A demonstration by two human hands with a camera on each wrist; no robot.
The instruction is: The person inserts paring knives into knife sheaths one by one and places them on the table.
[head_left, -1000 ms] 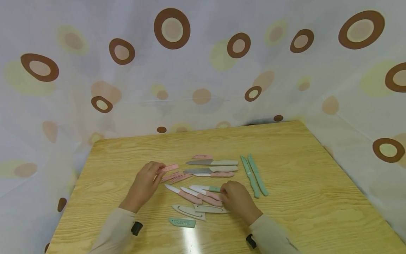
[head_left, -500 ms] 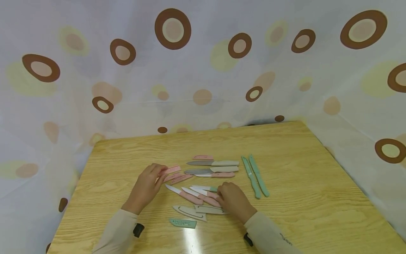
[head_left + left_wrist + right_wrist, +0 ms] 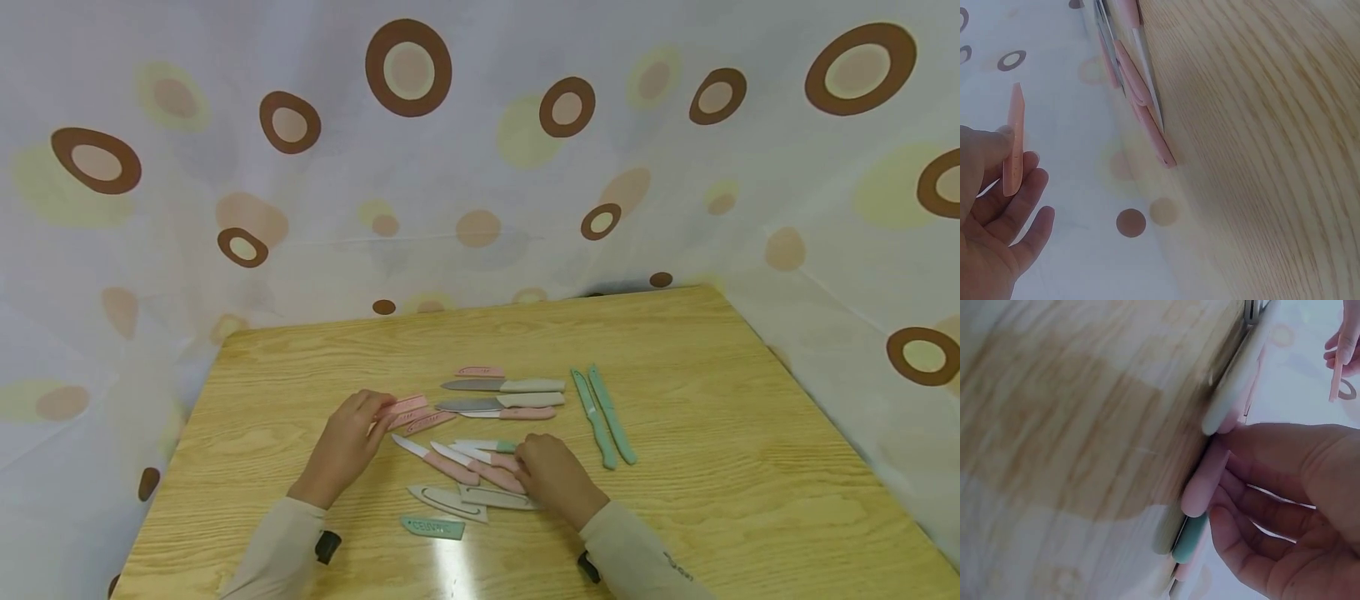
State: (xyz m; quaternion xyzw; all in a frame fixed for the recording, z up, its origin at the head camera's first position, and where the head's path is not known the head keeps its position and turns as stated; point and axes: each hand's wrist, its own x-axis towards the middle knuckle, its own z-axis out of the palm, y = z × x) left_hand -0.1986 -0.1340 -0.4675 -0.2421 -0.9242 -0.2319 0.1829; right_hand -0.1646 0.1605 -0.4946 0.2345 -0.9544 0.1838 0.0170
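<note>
My left hand (image 3: 343, 446) pinches a pink knife sheath (image 3: 1016, 119) between thumb and fingers, raised off the table in the left wrist view. Two more pink sheaths (image 3: 430, 422) lie just beyond its fingertips. My right hand (image 3: 558, 477) pinches the pink handle of a white-bladed knife (image 3: 1202, 487), low over the table. Beside it lie two other pink-handled knives (image 3: 456, 467) and a green-handled knife (image 3: 480, 445), whose handle end the fingers partly hide. Two beige sheaths (image 3: 448, 502) lie nearer me, one running under the right hand's edge.
Farther back are two beige-handled knives (image 3: 531, 386), a pink-handled knife (image 3: 528, 413) and a pink sheath (image 3: 480, 372). Two green knives (image 3: 611, 412) lie side by side at right. A green sheath (image 3: 432, 527) lies near the front of the wooden table (image 3: 750, 483).
My right hand has shifted slightly left along the knife handles. The left hand keeps its pinch on the pink sheath, almost still.
</note>
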